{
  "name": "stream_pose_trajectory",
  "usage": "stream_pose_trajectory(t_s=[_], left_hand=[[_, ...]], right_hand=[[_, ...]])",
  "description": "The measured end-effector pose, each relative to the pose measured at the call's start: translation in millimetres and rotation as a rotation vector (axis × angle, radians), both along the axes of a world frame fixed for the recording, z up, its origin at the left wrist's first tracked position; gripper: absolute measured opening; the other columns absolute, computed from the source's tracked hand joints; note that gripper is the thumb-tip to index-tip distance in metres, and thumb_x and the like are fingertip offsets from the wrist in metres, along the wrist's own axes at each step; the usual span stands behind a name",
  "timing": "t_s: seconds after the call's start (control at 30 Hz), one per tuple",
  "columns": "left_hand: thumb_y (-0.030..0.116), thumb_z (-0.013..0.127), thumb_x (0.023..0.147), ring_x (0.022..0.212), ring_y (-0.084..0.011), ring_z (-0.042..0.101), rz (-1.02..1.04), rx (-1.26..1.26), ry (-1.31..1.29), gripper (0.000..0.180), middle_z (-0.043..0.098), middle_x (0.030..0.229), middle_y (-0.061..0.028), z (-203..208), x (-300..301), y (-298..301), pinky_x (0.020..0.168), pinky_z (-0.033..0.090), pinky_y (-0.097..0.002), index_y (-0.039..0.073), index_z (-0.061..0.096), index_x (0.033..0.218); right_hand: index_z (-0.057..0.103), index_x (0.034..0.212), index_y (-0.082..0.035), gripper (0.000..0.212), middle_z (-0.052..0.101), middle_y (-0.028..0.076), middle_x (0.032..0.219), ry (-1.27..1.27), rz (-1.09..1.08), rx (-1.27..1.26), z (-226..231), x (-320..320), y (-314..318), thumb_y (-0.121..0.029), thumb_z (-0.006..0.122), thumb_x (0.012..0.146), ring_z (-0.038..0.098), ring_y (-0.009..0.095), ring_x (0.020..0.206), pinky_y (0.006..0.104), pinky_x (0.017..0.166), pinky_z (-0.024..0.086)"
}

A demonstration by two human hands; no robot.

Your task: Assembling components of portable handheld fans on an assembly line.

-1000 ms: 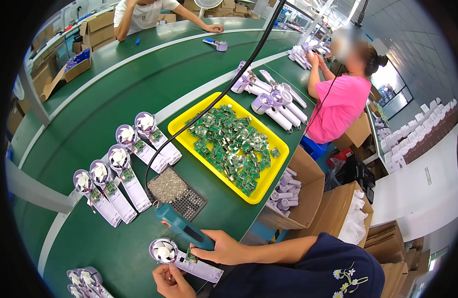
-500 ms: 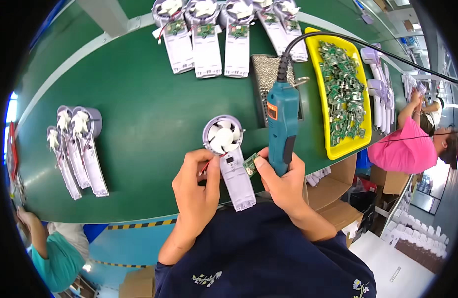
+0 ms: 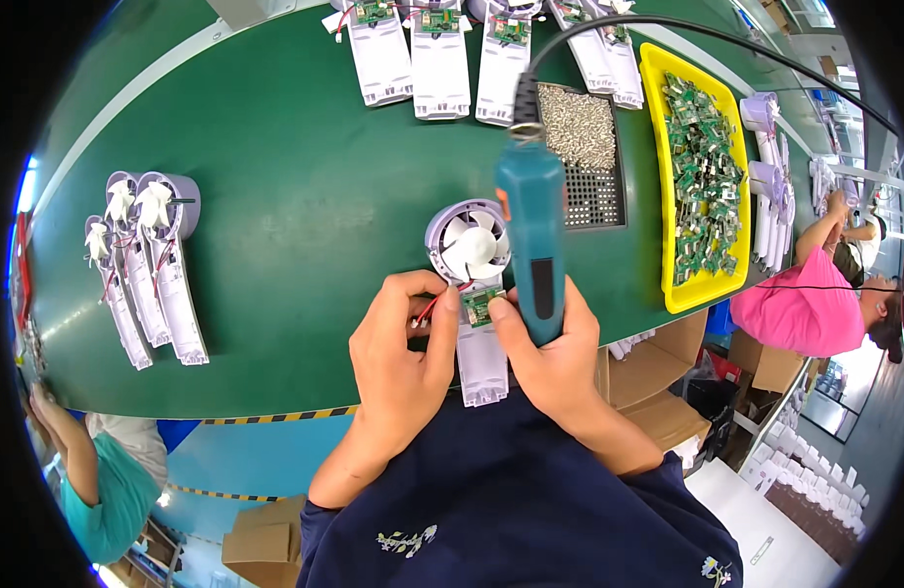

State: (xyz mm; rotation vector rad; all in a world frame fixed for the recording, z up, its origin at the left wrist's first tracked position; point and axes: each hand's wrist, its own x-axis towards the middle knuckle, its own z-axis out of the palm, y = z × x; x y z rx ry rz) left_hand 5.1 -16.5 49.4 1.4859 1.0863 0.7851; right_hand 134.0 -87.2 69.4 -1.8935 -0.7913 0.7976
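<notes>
A pale lilac handheld fan half (image 3: pixel 482 367) lies on the green table in front of me, its round head with white blades (image 3: pixel 472 247) pointing away. My left hand (image 3: pixel 398 343) is closed at the neck of the fan, thumb and forefinger pinching thin red wires (image 3: pixel 428 312) whose white plugs hang free. In my right hand (image 3: pixel 553 358) a teal electric screwdriver (image 3: pixel 530 211) is gripped upright, cable end up. The thumb of that same hand presses the edge of a small green circuit board (image 3: pixel 478 307), which lies over the fan's neck. The screwdriver's tip is hidden.
Behind stands a row of fan halves with boards (image 3: pixel 440 78). A black tray of small screws (image 3: pixel 594 206) and a yellow tray of circuit boards (image 3: pixel 679 294) are to the right. More fan halves (image 3: pixel 182 318) lie left. Co-workers sit at both sides; a cable arches overhead.
My right hand has brought the circuit board leftward onto the fan's neck, and the screwdriver came along. My left hand stays at the wires. The view has shifted a little.
</notes>
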Motion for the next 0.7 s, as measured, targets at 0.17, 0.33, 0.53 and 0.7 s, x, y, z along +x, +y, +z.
stream_pose_trajectory(t_s=[0.17,0.33,0.53,0.7], left_hand=[[-0.004,0.067,0.087,0.074,-0.0164,0.062,-0.005,0.118,0.043,0.016,0.062,0.098,-0.0107,1.2,1.0,0.5,0.060,0.052,-0.0274,-0.001,0.060,0.101],[-0.006,0.066,0.086,0.078,-0.0174,0.060,-0.034,0.207,-0.012,0.014,0.060,0.103,-0.0115,-3.6,-4.3,-1.4,0.063,0.050,-0.0268,0.000,0.066,0.099],[-0.007,0.067,0.084,0.079,-0.0171,0.060,-0.073,0.130,0.025,0.018,0.060,0.105,-0.0116,4.4,-4.3,-1.7,0.062,0.050,-0.0270,0.000,0.068,0.100],[-0.006,0.073,0.078,0.076,-0.0156,0.061,-0.052,0.105,0.034,0.025,0.059,0.108,-0.0119,7.5,-1.8,-5.9,0.062,0.050,-0.0272,0.001,0.069,0.101]], right_hand=[[0.060,0.094,0.001,0.019,0.065,0.004,0.077,0.130,-0.001,-0.026,8.2,6.9,2.8,-0.010,0.074,0.086,0.057,0.007,0.068,0.0277,0.061,0.048],[0.060,0.094,0.000,0.021,0.064,0.003,0.078,0.130,0.022,-0.052,3.4,9.1,2.0,-0.011,0.075,0.086,0.057,0.008,0.071,0.0274,0.063,0.048],[0.060,0.094,0.000,0.024,0.065,0.003,0.079,0.130,0.024,-0.009,0.9,11.7,4.1,-0.013,0.077,0.084,0.057,0.007,0.071,0.0267,0.064,0.049],[0.060,0.095,0.000,0.026,0.066,0.003,0.079,0.134,0.017,-0.030,0.4,10.5,5.2,-0.013,0.079,0.083,0.058,0.007,0.070,0.0257,0.063,0.049]])
